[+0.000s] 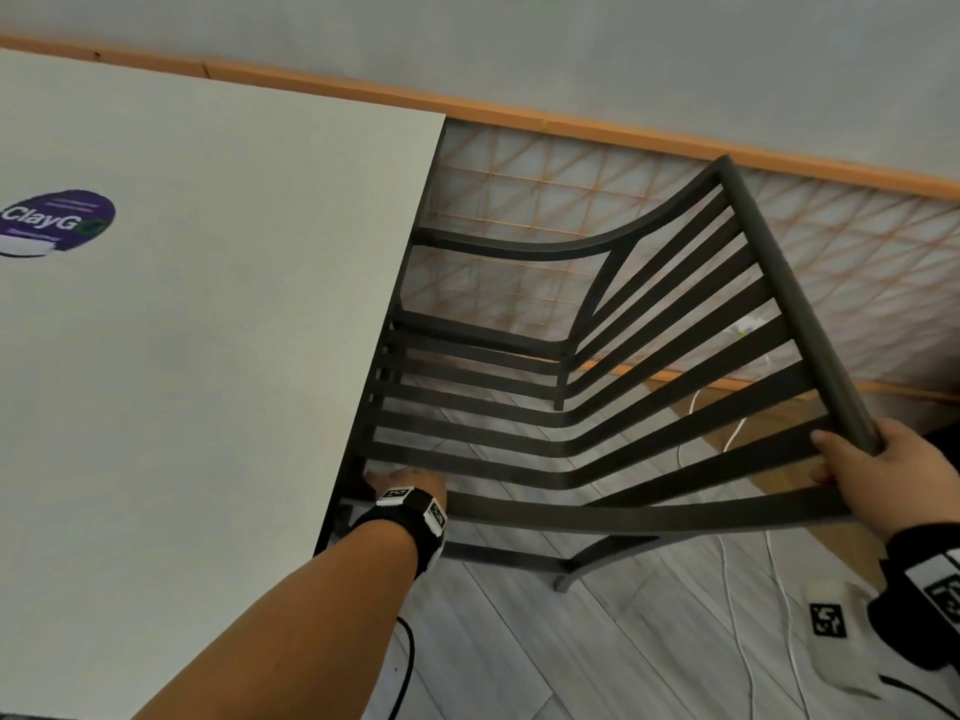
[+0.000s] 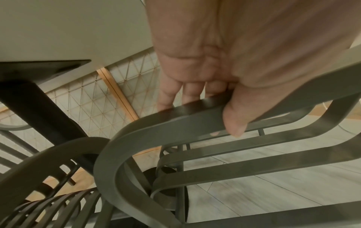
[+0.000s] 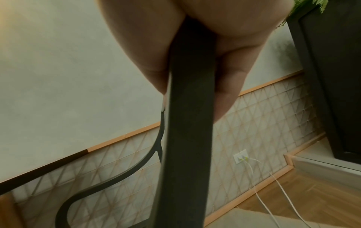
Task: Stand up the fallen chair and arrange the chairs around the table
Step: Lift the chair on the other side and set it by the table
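A dark grey slatted metal chair (image 1: pixel 597 387) stands upright beside the white table (image 1: pixel 208 330), its seat front partly under the table edge. My left hand (image 1: pixel 410 483) grips a seat slat (image 2: pixel 175 114) at the seat's front, near the table; fingers wrap over it and the thumb curls under. My right hand (image 1: pixel 872 470) grips the near end of the chair's top back rail (image 3: pixel 187 123), which runs away toward the wall. A second slatted chair (image 2: pixel 48 192) shows under the table near the black table post (image 2: pixel 39 108).
A wall with orange trim and lattice-patterned tiles (image 1: pixel 571 200) runs behind the chair. White cables (image 1: pixel 737 615) trail over the grey plank floor from a wall socket (image 3: pixel 241 156). A purple sticker (image 1: pixel 60 218) lies on the tabletop. A dark planter (image 3: pixel 332 77) stands at the right.
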A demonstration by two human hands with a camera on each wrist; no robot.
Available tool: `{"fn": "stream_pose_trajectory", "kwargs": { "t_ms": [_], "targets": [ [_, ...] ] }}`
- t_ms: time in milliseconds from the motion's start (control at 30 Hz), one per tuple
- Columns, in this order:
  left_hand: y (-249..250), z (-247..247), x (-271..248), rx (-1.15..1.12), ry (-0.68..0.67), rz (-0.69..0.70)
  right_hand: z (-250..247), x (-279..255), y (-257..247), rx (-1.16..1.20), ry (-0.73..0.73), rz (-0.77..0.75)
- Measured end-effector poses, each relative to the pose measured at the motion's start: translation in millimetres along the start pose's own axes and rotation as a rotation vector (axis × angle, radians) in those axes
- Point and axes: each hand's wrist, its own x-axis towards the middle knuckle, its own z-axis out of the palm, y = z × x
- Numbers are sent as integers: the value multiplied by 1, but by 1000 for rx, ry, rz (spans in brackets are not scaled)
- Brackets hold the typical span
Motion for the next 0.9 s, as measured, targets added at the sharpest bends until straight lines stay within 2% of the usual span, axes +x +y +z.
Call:
{"fn": "stream_pose_trajectory", "kwargs": {
  "t_ms": [267, 567, 667, 800, 900],
  "targets": [
    [-7, 0, -3, -40, -17, 15, 1, -6, -5, 43, -3, 45],
    [-8, -2, -6, -53, -9, 67, 1, -9, -10, -12, 52, 36],
    [-7, -4, -6, -39, -51, 59, 2, -11, -10, -70, 75, 36],
    [-5, -3, -7, 16, -48, 154, 4, -18, -11, -188, 137, 18],
    [-3, -7, -15, -8, -15, 223, 5, -23, -12, -271, 186, -69]
  ]
}}
